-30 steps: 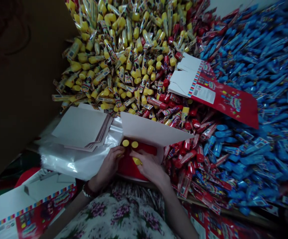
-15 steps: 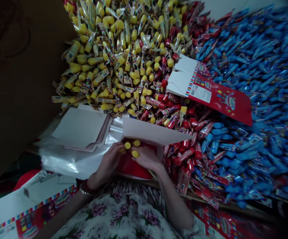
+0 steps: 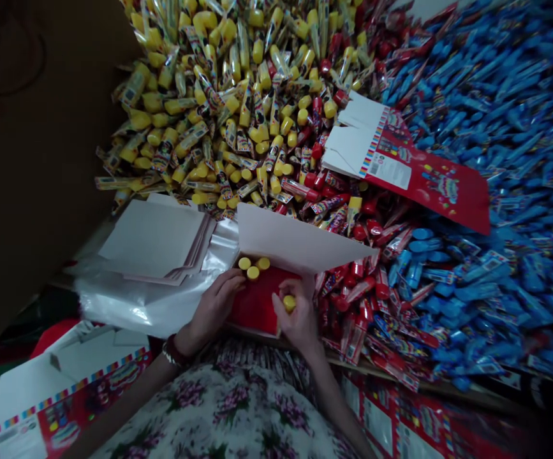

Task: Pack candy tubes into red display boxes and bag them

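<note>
An open red box [image 3: 257, 306] with a raised white lid flap rests against my lap. Three yellow-capped tubes [image 3: 252, 266] stand upright in its far left corner. My left hand [image 3: 213, 303] grips the box's left edge, fingers curled beside those tubes. My right hand [image 3: 298, 315] is closed around another yellow-capped tube [image 3: 289, 303] at the box's right side. Just beyond the box spread big heaps of wrapped tubes: yellow ones [image 3: 228, 102], red ones [image 3: 362, 268] and blue ones [image 3: 496, 191].
A stack of flat white cartons [image 3: 156, 239] lies on clear plastic sheeting [image 3: 137, 303] left of the box. A flattened red carton [image 3: 414, 172] rests on the heaps. More printed cartons [image 3: 51, 398] lie at the lower left and lower right. The far left is dark.
My right hand set a third yellow tube beside the two in the corner, then drew back to the box's right side holding another one. The left hand stayed on the box edge.
</note>
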A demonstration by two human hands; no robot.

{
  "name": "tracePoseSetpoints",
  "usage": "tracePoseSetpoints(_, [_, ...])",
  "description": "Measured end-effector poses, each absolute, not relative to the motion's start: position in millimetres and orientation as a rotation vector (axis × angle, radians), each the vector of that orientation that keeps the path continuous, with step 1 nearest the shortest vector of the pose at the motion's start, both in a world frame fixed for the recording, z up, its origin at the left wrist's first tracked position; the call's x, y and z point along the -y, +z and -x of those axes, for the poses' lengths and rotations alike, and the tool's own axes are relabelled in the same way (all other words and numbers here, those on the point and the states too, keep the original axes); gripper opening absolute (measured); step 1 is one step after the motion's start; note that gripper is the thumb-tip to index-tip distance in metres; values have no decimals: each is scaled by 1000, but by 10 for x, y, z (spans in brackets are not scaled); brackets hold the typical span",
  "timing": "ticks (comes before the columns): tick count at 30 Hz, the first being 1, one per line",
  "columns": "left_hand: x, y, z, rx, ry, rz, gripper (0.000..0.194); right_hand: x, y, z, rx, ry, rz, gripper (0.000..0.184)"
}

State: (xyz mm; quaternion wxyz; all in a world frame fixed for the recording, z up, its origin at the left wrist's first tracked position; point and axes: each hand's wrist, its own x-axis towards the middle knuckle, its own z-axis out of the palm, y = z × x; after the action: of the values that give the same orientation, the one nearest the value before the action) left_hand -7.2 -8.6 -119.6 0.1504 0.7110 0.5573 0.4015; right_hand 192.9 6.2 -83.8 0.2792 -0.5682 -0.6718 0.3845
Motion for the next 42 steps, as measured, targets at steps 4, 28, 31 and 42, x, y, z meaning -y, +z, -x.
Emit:
tracePoseSetpoints(4, [-28,-1128,95,-1640,1082,-1994,20,-43,-867,-1817,1738,1174,1153,9])
tracePoseSetpoints(28, [145,-1166,240,-1645,1048,-2164,21,63,-1072,-1734,1930,1024,1313,25])
tracePoseSetpoints(31, [187,-1166,244,-1605,980,-2210,27,80,-930,-1712,2249,916,1348,35])
tracePoseSetpoints(42, [19,-873,70,-1673,826,-2295,22,-12,-760,-1554,2541,775,1362,39])
